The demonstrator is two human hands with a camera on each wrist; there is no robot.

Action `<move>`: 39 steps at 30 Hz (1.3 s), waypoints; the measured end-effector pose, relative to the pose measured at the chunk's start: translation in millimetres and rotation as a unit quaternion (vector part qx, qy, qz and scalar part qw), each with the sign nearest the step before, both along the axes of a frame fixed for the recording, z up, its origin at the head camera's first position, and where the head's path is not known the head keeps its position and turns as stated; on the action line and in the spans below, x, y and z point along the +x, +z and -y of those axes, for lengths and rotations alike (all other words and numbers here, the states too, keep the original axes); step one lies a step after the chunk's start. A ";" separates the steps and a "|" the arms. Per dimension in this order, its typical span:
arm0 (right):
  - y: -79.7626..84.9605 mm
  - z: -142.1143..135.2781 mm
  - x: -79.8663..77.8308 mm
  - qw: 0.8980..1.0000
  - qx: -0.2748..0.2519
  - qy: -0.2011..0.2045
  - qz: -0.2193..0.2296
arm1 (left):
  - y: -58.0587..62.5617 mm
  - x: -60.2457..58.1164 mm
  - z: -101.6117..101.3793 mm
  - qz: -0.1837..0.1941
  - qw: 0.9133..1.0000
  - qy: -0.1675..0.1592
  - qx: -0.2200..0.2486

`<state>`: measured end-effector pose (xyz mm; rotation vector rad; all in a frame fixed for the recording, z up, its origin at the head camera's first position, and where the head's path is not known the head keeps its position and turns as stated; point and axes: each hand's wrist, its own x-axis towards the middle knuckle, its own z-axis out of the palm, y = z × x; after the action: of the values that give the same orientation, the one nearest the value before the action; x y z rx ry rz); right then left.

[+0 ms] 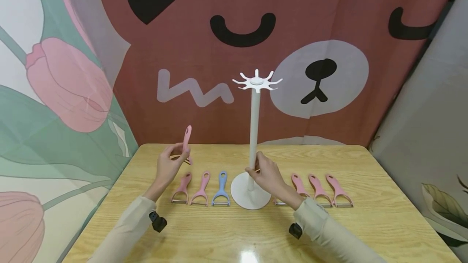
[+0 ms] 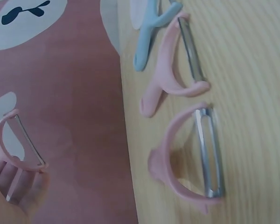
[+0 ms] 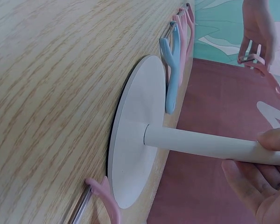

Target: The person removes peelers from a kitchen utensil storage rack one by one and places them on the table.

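My left hand (image 1: 170, 163) pinches a pink peeler (image 1: 187, 136) above the table's left side, its looped handle pointing up and its blade end low by the fingers. In the left wrist view that peeler (image 2: 10, 149) shows its metal blade. My right hand (image 1: 268, 173) grips the white post (image 3: 200, 142) of a stand, a little above its round base (image 1: 243, 198). At the top of the post, a white ring of several hooks (image 1: 257, 81) spreads outward with nothing hanging on it. Left of the base lie a blue peeler (image 1: 222, 184) and two pink peelers (image 1: 202, 188).
To the right of the base, several pink peelers (image 1: 338, 190) lie in a row, one partly hidden behind my right wrist. Behind the wooden table (image 1: 219, 234) hangs a cloth with a bear print (image 1: 234, 125). A flowered cloth (image 1: 66, 92) borders the left.
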<state>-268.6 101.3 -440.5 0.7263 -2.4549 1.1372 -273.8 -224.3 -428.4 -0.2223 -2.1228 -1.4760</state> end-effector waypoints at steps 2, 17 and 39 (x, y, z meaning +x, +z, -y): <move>0.8 -0.1 0.6 1.000 0.000 0.001 0.002 | -0.6 2.3 2.2 0.011 1.000 0.013 -0.019; 2.4 -0.3 1.7 1.000 0.002 0.002 0.017 | -4.0 15.8 15.1 0.111 0.981 0.078 -0.138; 1.0 -0.5 0.5 1.000 0.003 -0.002 0.010 | -8.6 27.9 38.5 0.164 0.938 0.115 -0.284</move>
<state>-268.1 101.8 -439.5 0.7143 -2.4766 1.1411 -245.9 -262.9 -437.0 0.0756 -2.7028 -0.7780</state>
